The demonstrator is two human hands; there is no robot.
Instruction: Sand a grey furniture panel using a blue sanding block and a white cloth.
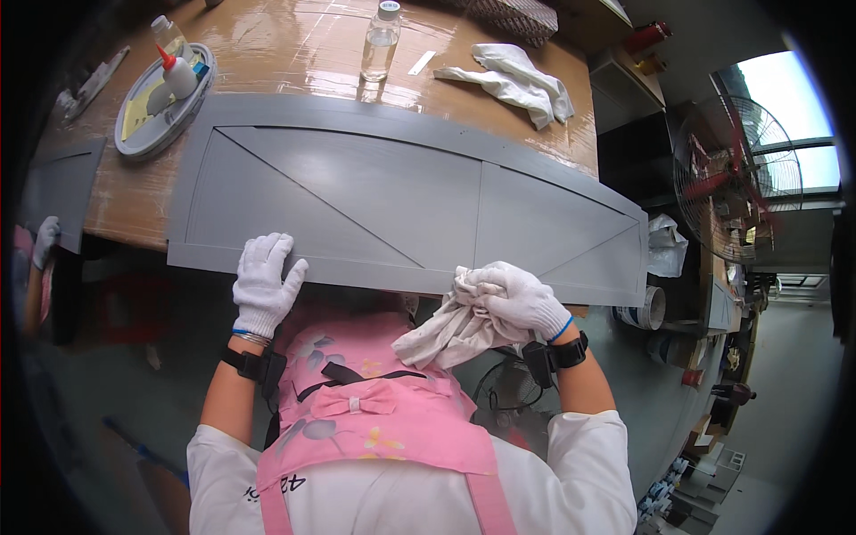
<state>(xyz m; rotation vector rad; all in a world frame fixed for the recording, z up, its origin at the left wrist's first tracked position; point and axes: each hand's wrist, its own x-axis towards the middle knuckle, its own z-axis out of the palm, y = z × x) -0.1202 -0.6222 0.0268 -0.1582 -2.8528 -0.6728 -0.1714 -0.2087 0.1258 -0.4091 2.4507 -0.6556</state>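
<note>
A long grey panel (383, 187) with raised borders and diagonal grooves lies across the table in front of me. My left hand (265, 276), in a white knitted glove, rests on its near edge toward the left, fingers stretched out and thumb apart, holding nothing. Also gloved, my right hand (522, 301) grips a crumpled whitish rag (459, 325) at the near edge, right of the middle. Part of the rag touches the panel's edge and the rest hangs down in front of my pink apron (357, 392). The fingertips under the rag are hidden.
On the film-covered table (285, 45) stand a clear bottle (381, 45) and an oval tray (134, 147) with a red-tipped white squeeze bottle (179, 78). Another cloth (517, 80) lies at the far right. A co-worker's gloved hand (46, 239) touches another grey panel (67, 192). A fan (736, 169) stands at right.
</note>
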